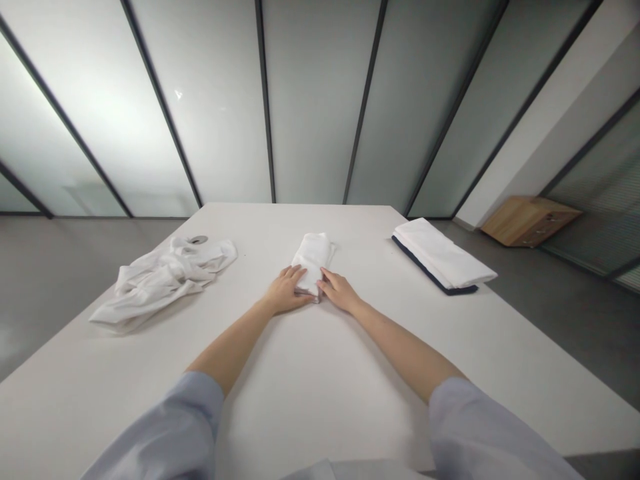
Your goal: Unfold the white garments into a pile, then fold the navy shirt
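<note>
Just now, from the head camera, both bare hands meet at the near end of a folded white towel (313, 261), which lies lengthwise on a white table (310, 413). The left hand (286, 291) rests open across the towel's near left side, fingers spread and unclenched. The right hand (340, 291) lies against the near right side, its fingertips (323, 283) at the folded edge. Whether either hand is gripping the cloth, I cannot tell. Left of the towel lies a crumpled white garment (160, 283), with a round grey grommet (198, 239) just beyond it. Right of the towel sits a neatly folded white cloth with a dark edge (440, 257). Well beyond the towel stands a frosted glass wall (315, 100), and a wooden cabinet (527, 220) sits on the floor off to its right. Pale blue sleeves (170, 427) enter from the bottom. No brand, label or writing can be read.
</note>
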A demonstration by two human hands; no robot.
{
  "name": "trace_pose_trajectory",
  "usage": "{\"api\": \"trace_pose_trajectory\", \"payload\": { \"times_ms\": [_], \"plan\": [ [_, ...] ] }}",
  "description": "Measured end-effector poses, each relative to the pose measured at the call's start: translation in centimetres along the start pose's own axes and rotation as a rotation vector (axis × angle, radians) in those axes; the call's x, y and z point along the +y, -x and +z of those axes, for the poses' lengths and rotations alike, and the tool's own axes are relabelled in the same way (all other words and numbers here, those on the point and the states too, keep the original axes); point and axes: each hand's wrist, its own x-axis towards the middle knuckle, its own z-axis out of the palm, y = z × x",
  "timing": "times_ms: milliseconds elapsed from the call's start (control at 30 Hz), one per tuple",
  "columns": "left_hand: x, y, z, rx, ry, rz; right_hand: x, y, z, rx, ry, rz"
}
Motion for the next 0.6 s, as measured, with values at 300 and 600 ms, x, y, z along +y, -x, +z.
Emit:
{"api": "trace_pose_trajectory", "payload": {
  "times_ms": [300, 600],
  "plan": [
    [-1.6, -0.8, 0.5, 0.117, 0.634, -0.295, 1.5, 0.1, -1.0, 0.242, -0.066, -0.001],
    [-3.7, -1.6, 0.3, 0.647, 0.659, -0.630, 3.1, 0.1, -0.8, 0.113, 0.122, -0.021]
  ]
}}
